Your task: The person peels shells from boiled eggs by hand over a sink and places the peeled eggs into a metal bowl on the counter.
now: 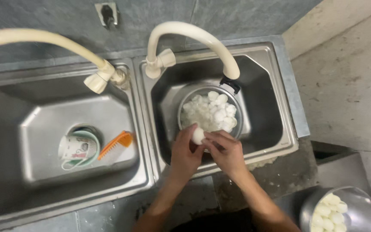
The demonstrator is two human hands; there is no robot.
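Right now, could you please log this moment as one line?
left hand: holds white egg | right hand: fingers on egg | below: metal bowl of eggs, right sink

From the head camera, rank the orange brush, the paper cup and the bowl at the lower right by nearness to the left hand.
1. Orange brush: in the left basin, nearest to the left hand.
2. Paper cup: farther left, lying over the left basin's drain.
3. Steel bowl of white pieces: off at the lower right corner, past the right hand, farthest.
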